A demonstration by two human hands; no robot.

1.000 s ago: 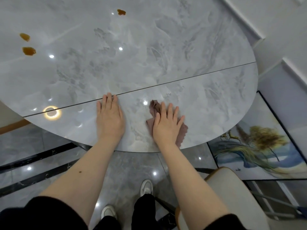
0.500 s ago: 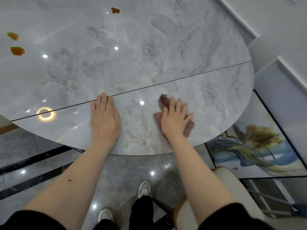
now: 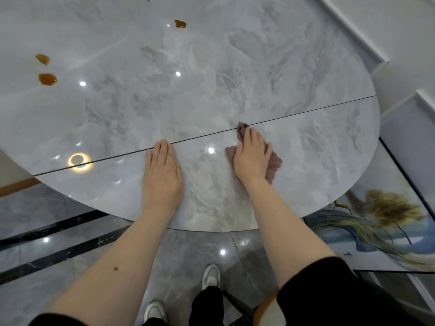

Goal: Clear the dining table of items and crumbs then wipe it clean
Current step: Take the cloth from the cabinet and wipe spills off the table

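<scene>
- Two bare hands lie flat on the near part of the grey marbled dining table (image 3: pixel 235 74), both with straight fingers.
- Her right hand (image 3: pixel 252 156) presses down on a mauve cloth (image 3: pixel 274 164), fingers close together and pointing away from her, slightly leftward; nothing is pinched or gripped.
- That cloth runs lengthwise from its far tip, which peeks out past the fingertips at the table's dark seam (image 3: pixel 306 114), back to a wider rumpled end that shows to the right of the wrist. So its long axis goes roughly away from her, leaning left at the far end.
- A small corner of the cloth also shows to the left of the hand.
- Her left hand (image 3: pixel 162 175) rests palm down on bare tabletop, fingers together, tips just reaching the same seam, well apart from the cloth.
- Three amber spills (image 3: pixel 47 79) sit farther out: two close together at the far left, one (image 3: pixel 180 23) near the far middle; some tiny dark specks lie at the top edge.
- Ceiling lights glare off the glossy top, one as a ring (image 3: pixel 79 162) near the left rim.
- Below the rounded rim is polished grey tile floor (image 3: pixel 193 250) with black stripes, her white shoes (image 3: pixel 211 276) and dark trousers.
- At the right, a framed painting (image 3: pixel 376 222) of a golden tree lies by the white wall (image 3: pixel 388 31).
</scene>
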